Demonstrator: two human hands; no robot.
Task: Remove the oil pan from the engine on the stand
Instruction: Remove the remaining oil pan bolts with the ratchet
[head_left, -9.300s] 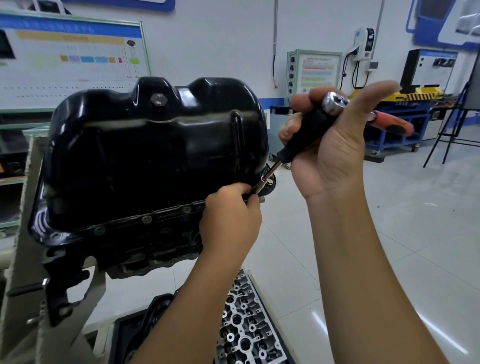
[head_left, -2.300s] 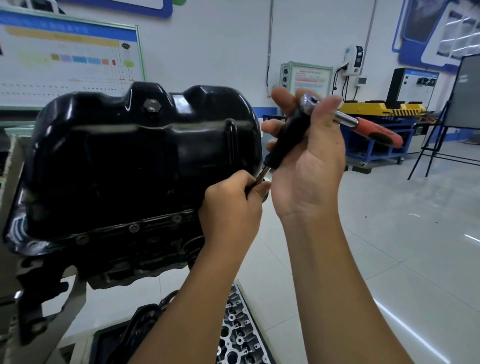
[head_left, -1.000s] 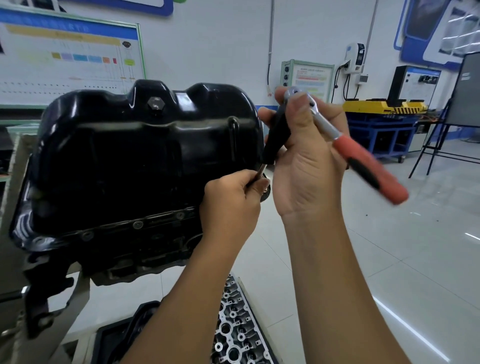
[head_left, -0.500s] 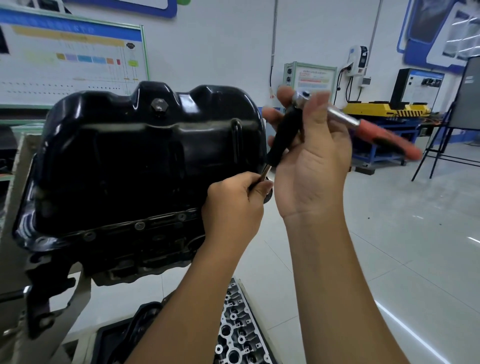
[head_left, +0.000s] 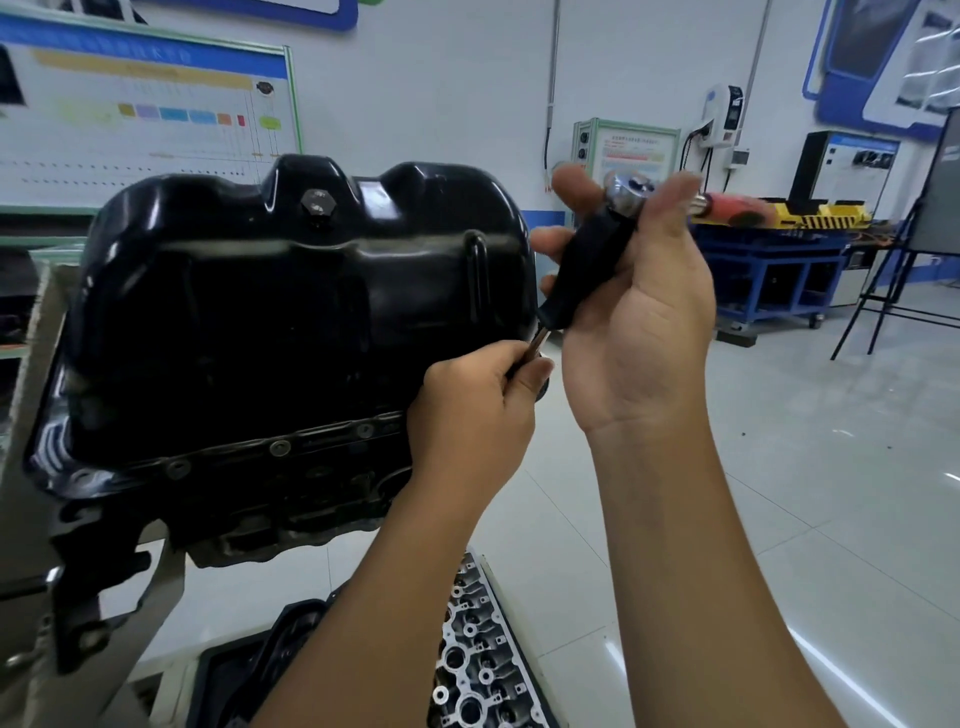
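Nearest me, below my forearms, a bare cylinder head (head_left: 478, 670) lies flat, pale against a dark tray. My left hand (head_left: 475, 410) is just above it, fingers curled tight round the lower end of the extension (head_left: 582, 275), steadying the socket on a bolt at the pan's right-hand flange corner — the bolt itself is hidden behind my knuckles. My right hand (head_left: 639, 322) sits up and to the right of the left, palm toward me, fingers wrapped round the black shaft with the thumb pressed by the ratchet (head_left: 626, 189) head; its red handle sticks out blurred to the right, beyond my fingers.

Left of both hands is the pan (head_left: 291, 312), sump-side toward me, bolted to the engine (head_left: 291, 504) on the stand (head_left: 31, 519). Several flange bolts (head_left: 280, 448) show along the lower edge, so I judge it far from free. It looks like pressed steel, glossy black — stiff, moderately heavy, probably slick with oil film, and likely stuck by sealant. When it comes loose I would take it with both hands on opposite sides by the flange, not the smooth belly, keeping the thin rim from bending.

Farther off, past my right hand, stand a blue bench (head_left: 769, 275) and wall panels.
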